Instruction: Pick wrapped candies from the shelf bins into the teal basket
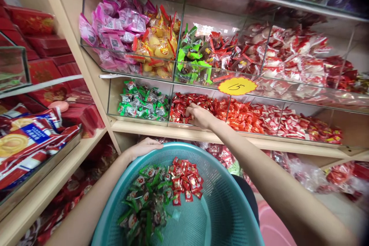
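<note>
A teal plastic basket [221, 184] is in front of me, with my left hand [147, 148] closed over its far left rim. Inside it, green-wrapped candies [150, 196] make a pile on the left and red-wrapped candies [186, 180] a smaller one beside them. My right hand [200, 116] reaches over the basket into a shelf compartment of dark red-wrapped candies [178, 104]. Its fingers are curled down among these candies; the fingertips are partly hidden. Left of that compartment lie green and clear wrapped candies [144, 102].
More candies in orange-red wrappers [242, 113] fill compartments to the right. A yellow price tag [238, 85] hangs above, below a glass-fronted row of larger wrapped sweets [121, 27]. Biscuit packs [31, 138] occupy the left shelf. A pink tub [273, 226] stands behind the basket, lower right.
</note>
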The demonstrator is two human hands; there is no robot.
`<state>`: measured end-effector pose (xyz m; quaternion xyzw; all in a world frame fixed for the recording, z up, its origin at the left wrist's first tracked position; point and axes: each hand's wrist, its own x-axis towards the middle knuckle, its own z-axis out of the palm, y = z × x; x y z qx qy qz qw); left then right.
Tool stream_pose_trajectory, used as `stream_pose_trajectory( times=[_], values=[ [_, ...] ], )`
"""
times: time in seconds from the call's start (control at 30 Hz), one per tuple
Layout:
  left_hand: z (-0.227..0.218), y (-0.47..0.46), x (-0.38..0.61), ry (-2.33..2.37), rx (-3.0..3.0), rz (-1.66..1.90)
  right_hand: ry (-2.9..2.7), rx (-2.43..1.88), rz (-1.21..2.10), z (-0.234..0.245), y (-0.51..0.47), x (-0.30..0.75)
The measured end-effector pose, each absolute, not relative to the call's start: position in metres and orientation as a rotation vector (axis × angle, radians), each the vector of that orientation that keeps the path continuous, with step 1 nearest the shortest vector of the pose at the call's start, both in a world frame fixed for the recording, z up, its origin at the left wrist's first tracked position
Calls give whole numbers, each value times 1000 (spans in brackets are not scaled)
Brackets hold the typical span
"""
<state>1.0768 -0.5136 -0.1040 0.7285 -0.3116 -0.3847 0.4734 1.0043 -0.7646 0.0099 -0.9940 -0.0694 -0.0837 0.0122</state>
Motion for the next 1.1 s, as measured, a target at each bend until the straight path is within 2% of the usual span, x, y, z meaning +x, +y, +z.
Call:
stream_pose_trajectory(
  times=[0.2,0.33,0.5,0.63,0.73,1.1],
  values=[
    [-106,-513,1079,-758,1785,-954,-296,-2919,-473,19,-770,988],
    [-106,-513,1079,-762,1765,-975,-208,-2598,-682,20,-756,949],
    [-108,-514,1079,-765,1786,-965,-35,-2254,-373,-34,-728,897],
    [-109,-515,1080,-800,1798,-948,74,-2338,-173,-88,-725,880],
    [-109,-514,1080,-811,1805,-932,138,-2407,-126,-109,-727,879],
    [-109,-513,1078,-750,1771,-973,229,-2634,-85,-112,-710,902]
  ],
)
